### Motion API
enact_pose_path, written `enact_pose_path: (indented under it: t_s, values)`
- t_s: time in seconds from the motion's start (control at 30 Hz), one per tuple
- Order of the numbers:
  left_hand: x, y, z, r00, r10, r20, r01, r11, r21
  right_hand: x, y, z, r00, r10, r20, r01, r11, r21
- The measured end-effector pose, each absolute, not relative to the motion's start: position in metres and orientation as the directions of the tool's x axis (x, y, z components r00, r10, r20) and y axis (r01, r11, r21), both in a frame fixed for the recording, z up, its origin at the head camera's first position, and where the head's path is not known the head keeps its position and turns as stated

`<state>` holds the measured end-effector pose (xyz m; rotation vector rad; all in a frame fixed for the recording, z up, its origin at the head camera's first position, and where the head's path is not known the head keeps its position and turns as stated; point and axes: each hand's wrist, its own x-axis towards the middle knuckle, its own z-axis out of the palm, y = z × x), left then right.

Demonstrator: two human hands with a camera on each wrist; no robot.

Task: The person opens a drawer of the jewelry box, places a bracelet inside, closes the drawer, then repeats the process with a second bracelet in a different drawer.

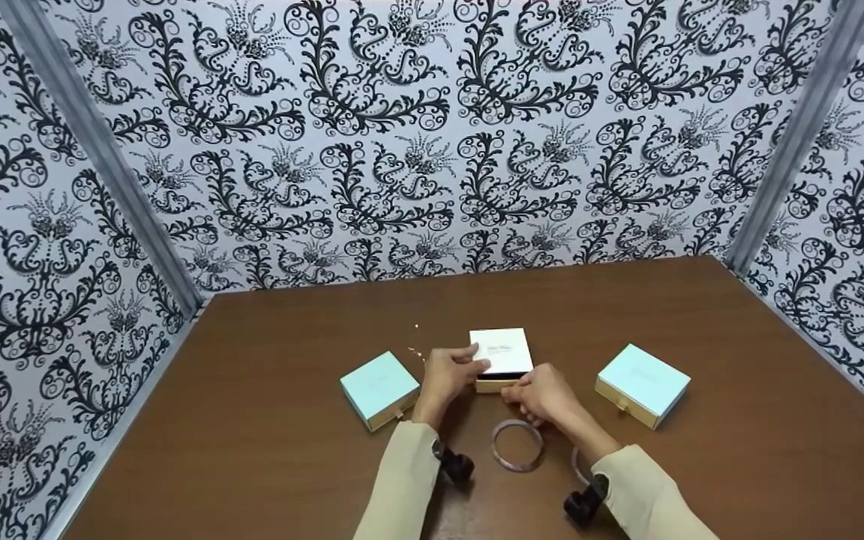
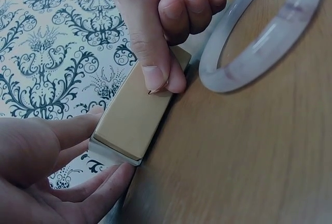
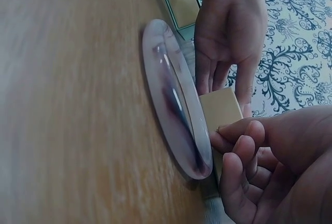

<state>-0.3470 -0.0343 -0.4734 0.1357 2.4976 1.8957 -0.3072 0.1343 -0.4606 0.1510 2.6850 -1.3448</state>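
A white drawer-style gift box (image 1: 503, 347) with small print on its lid lies mid-table. My left hand (image 1: 447, 373) holds the sleeve by its left side, thumb on the top. The tan drawer (image 2: 129, 115) stands slightly out of the sleeve, with a dark gap behind its front. Between thumb and forefinger, my right hand (image 1: 548, 394) pinches the small pull tab on the drawer front; its other fingers curl in. A pale, purple-streaked bangle (image 3: 168, 99) lies just in front of the box. What the drawer contains is hidden.
Mint-green drawer boxes stand on either side, one at left (image 1: 379, 384) and one at right (image 1: 643, 379). A second bangle (image 1: 576, 465) is partly covered by the right forearm. Past the left hand lies a thin, beaded-looking strand (image 1: 417, 352). Patterned walls (image 1: 432, 187) bound the table.
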Motion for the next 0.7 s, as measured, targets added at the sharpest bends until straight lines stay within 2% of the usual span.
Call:
enact_pose_path:
  t_s: [0.7]
  values:
    - [-0.3428,-0.0357,-0.4710,-0.996,0.059,0.068,0.083,0.310,0.947,-0.3036,0.1342,-0.4577,-0.990,0.019,-0.136,0.120,0.604,-0.788]
